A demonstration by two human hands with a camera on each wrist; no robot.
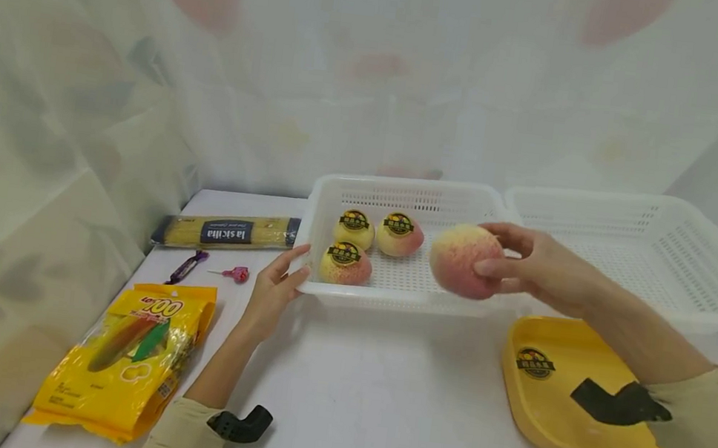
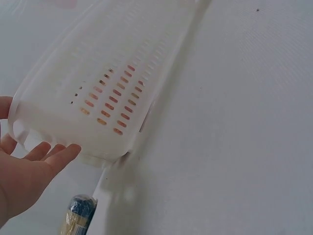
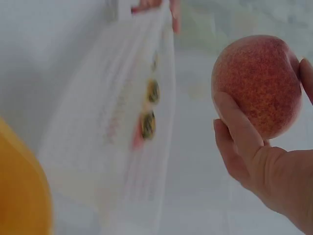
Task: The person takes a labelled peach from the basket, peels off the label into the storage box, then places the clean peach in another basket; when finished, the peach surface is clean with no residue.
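My right hand (image 1: 538, 272) holds a pink and yellow peach (image 1: 463, 255) over the right part of a white plastic basket (image 1: 403, 300), fingers and thumb around its side. In the right wrist view the held peach (image 3: 259, 83) looks redder and stands well apart from the basket. At the basket's front left corner, my left hand (image 1: 273, 292) grips the rim. The left wrist view has the left hand's fingers (image 2: 63, 157) under the corner and the thumb at the other side. Three more peaches with black and gold labels, one of them the front peach (image 1: 346, 271), lie in the basket's left half.
A second white basket (image 1: 713, 301) adjoins on the right. In front of it stands a yellow tub (image 1: 551, 412) with a similar label. To the left lie a pasta pack (image 1: 230, 232), a purple-wrapped candy (image 1: 187, 268), a lollipop (image 1: 237, 274) and a yellow snack bag (image 1: 120, 359).
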